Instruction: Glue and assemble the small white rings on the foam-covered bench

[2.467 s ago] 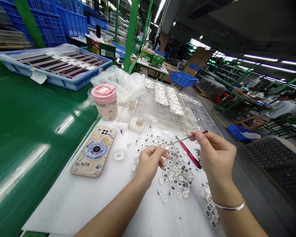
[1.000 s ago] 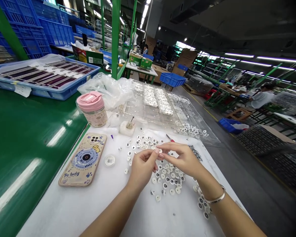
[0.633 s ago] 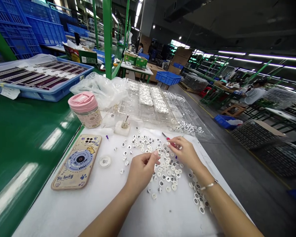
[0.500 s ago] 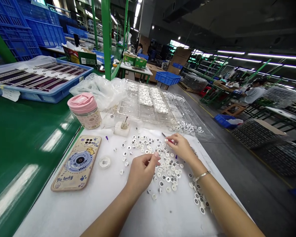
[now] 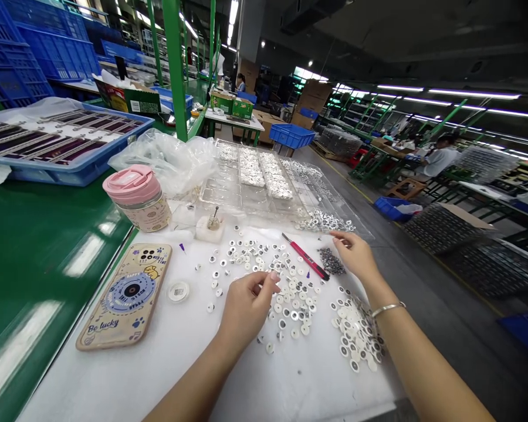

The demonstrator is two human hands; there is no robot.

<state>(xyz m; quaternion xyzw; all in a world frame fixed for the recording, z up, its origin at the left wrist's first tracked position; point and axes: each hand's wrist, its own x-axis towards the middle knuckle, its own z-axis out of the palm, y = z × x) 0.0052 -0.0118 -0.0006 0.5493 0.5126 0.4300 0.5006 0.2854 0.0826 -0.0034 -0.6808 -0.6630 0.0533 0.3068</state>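
Observation:
My left hand [image 5: 251,302] is over the scattered white discs [image 5: 294,299], its thumb and fingers pinched together; what they hold, if anything, is too small to name. My right hand [image 5: 354,255], with a bracelet at the wrist, is at the right, fingers apart and holding nothing visible. It is beside a small heap of dark metal parts [image 5: 331,261]. A red pen-like tool [image 5: 307,258] lies on the white sheet between the hands. A pile of white rings and discs [image 5: 358,331] lies below my right hand.
A phone [image 5: 127,293], a pink-lidded cup [image 5: 137,196] and a round clear lid [image 5: 178,291] stand left. Behind are a small bottle in a white block [image 5: 210,227], a plastic bag [image 5: 162,161] and compartment trays of white parts [image 5: 264,205]. A seated person [image 5: 440,157] is far right.
My right hand has let go of the red tool and moved right, uncovering the dark parts and the ring pile. My left hand stays pinched. The view has shifted slightly.

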